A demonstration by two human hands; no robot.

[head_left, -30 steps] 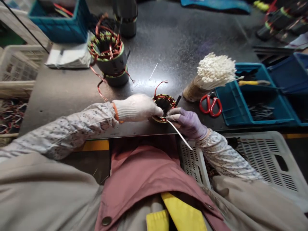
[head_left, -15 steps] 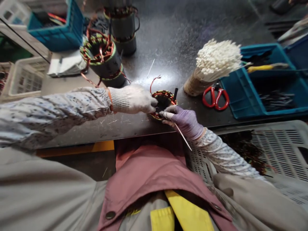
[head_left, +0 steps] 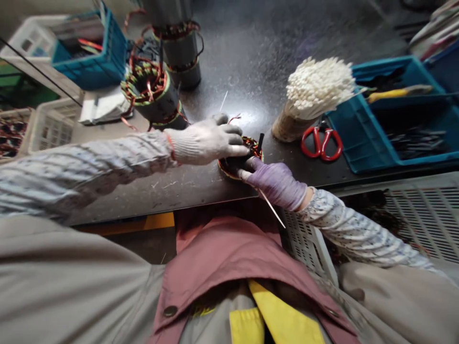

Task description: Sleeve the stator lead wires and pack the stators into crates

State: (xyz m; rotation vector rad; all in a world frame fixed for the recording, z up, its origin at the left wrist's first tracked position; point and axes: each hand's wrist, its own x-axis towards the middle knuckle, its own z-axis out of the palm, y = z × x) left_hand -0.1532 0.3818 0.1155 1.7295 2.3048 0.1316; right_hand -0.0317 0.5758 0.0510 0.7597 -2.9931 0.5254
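Observation:
A motor stator (head_left: 229,170) with copper windings and a black sleeve standing up from its rim sits near the table's front edge. My left hand (head_left: 211,138), in a whitish knit glove, lies across its far left side with the fingers stretched and spread, hiding much of the opening. At the stator's near right rim, my right hand (head_left: 278,184), wearing a purple-palmed glove, is closed with thumb and fingers together. From beneath it a thin white cable tie (head_left: 272,209) slants down past the table edge. The fingertips of the right hand are partly hidden.
More wound stators (head_left: 154,100) stand stacked at the back left. On the right are a bundle of white cable ties (head_left: 319,88), red-handled scissors (head_left: 322,142) and a blue bin (head_left: 373,143). One loose tie (head_left: 224,101) lies beyond the stator. A plastic crate (head_left: 423,215) sits below right.
My left hand has opened from a pinch at the stator's rim, its fingers now spread over the top. My right hand stays at the near rim with the tie below it.

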